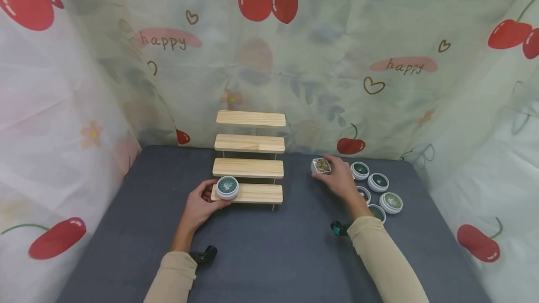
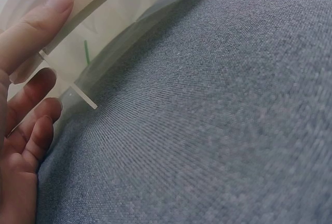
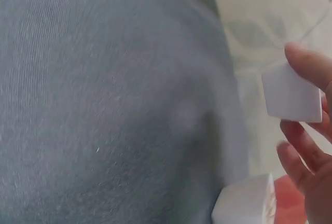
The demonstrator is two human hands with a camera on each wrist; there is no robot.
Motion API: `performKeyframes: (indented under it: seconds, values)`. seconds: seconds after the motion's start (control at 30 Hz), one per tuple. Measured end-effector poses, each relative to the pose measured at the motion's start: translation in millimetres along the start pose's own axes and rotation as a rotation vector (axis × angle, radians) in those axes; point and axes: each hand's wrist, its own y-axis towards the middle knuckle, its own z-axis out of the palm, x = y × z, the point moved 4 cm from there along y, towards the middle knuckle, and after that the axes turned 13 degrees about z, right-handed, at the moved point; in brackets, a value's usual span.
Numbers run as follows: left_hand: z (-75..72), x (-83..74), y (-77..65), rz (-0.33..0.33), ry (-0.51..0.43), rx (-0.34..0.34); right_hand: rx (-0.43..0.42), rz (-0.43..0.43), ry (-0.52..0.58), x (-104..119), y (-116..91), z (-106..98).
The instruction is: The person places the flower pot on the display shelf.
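A person's two hands at work on a dark grey-blue desk (image 1: 269, 261), seen from above. A wooden stand (image 1: 248, 168) with four stepped shelves stands by the desk's back edge, a little left of its middle. The left hand (image 1: 201, 205) has its grip closed around a round white jar (image 1: 227, 186) with a dark green top, held at the left end of the lowest shelf; whether the jar's base touches the wood cannot be told. The right hand (image 1: 339, 182) has its grip clamped on a small square white cup (image 1: 322, 166) of brown, crumbly contents, thumb on one side and fingers on the other, near the desk's back edge, to the right of the stand. Five round white containers (image 1: 378, 182) cluster toward the desk's back right corner, most with green tops, two partly hidden by the right arm. Both arms wear beige sleeves (image 1: 385, 256). Behind the desk hangs a pale curtain (image 1: 320, 50) printed with red cherries, hearts and the word "happy".
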Motion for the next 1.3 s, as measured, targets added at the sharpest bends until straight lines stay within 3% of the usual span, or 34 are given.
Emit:
performKeyframes:
  seconds: [0.33,0.5,0.9,1.3]
  values:
    - [-2.1,0.0,0.5,0.001,0.015,0.002,0.04,0.006,0.214,35.9,-21.0,-12.2]
    - [-3.4,-0.8,1.0,0.001,0.016,-0.001,0.075,-0.056,0.304,57.4,-31.7,-11.2]
    - [-1.0,-1.1,-0.3,-0.007,0.006,0.005,0.223,-0.2,0.402,104.9,-57.1,7.1]
    - [-0.5,1.0,0.5,0.011,0.008,-0.005,0.319,-0.308,0.378,124.5,-72.2,45.8]
